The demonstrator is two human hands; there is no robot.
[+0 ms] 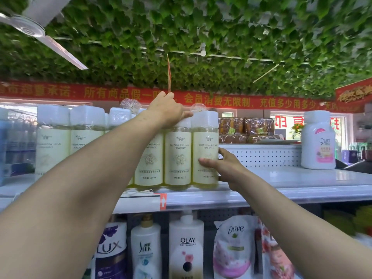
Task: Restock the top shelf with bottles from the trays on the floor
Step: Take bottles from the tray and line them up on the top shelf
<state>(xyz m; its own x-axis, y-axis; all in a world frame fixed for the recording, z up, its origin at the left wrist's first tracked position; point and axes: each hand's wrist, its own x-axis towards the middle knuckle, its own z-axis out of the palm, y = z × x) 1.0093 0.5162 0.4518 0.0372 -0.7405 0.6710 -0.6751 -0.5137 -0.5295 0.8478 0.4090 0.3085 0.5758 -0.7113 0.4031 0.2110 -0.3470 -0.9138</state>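
Head view: your left hand [168,109] curls over the white caps of square, pale-yellow bottles [177,156] standing on the smooth white shelf [281,190]. Your right hand [225,166] grips the end bottle [205,150], thumb across its matte label.

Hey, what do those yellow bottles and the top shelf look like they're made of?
Yellow bottles: likely clear glossy plastic, since yellow liquid shows through around the matte label; caps look like white frosted plastic. Top shelf: probably white painted metal, smooth with a soft sheen and a perforated back panel.
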